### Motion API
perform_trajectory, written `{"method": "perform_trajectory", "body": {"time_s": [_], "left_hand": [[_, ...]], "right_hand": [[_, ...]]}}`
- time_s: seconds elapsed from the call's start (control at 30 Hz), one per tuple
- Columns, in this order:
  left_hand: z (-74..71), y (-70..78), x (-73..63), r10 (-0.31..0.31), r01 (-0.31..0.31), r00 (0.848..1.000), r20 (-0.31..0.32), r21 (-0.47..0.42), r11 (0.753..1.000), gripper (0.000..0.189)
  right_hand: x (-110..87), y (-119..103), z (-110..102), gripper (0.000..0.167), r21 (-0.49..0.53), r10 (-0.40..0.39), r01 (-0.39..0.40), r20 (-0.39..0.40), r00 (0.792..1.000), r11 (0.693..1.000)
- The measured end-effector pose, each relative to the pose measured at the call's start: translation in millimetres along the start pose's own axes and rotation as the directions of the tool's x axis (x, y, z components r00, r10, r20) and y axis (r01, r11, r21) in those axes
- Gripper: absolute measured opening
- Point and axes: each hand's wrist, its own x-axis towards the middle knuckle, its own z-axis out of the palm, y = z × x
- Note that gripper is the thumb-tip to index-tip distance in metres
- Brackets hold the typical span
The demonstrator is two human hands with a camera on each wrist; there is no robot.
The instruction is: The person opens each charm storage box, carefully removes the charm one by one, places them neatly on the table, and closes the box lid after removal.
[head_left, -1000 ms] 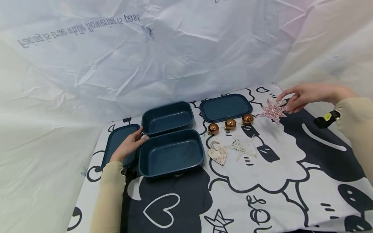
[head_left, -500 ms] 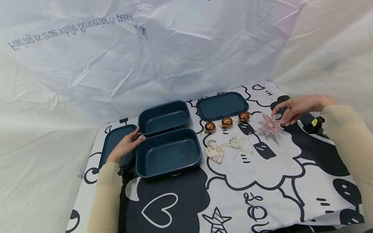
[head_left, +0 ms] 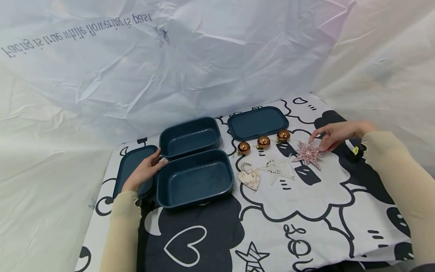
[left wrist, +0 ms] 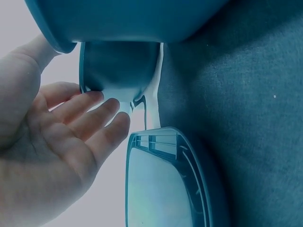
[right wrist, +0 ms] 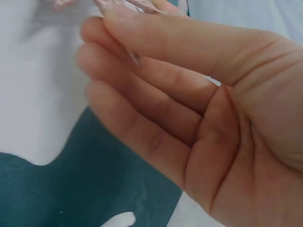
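My right hand (head_left: 334,135) pinches a pink glittery star ornament (head_left: 308,152) between thumb and fingers, low over the right side of the cloth. In the right wrist view only parts of the star (right wrist: 137,4) show above the thumb. My left hand (head_left: 142,173) rests with relaxed fingers at the left ends of two dark blue boxes. Its thumb is at the rim of the near box (head_left: 195,200), and its fingertips meet the far box (head_left: 190,136). To the left of the star lie a white wire star (head_left: 278,170) and a pale heart ornament (head_left: 250,178).
Copper baubles (head_left: 263,142) lie in a row in front of a blue lid (head_left: 258,123). Another lid (head_left: 133,166) lies under and beside my left hand. A white sheet (head_left: 190,68) hangs behind the patterned tablecloth (head_left: 289,234).
My right hand has carried the pink star leftward and down, nearer the white star. My left hand stays at the boxes. The whole head view has shifted slightly.
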Motion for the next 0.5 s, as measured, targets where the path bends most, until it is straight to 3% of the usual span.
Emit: {"method": "perform_trajectory", "body": {"time_s": [0.23,0.33,0.5], "left_hand": [[0.7,1.3,-2.2,-0.007,0.007,1.000,-0.003,0.012,1.000,0.081],[0.6,0.4,-2.3,-0.003,0.004,1.000,-0.004,0.019,1.000,0.079],[0.4,11.5,-4.6,-0.012,0.012,1.000,0.008,0.011,1.000,0.076]], "right_hand": [[5.4,9.2,10.0,0.050,0.014,-0.068,0.068,-0.039,0.997,0.998],[5.7,11.3,13.7,0.047,-0.013,-0.086,0.085,-0.069,0.994,0.996],[5.9,8.0,18.6,0.044,-0.095,-0.075,0.064,-0.121,0.990,0.993]]}}
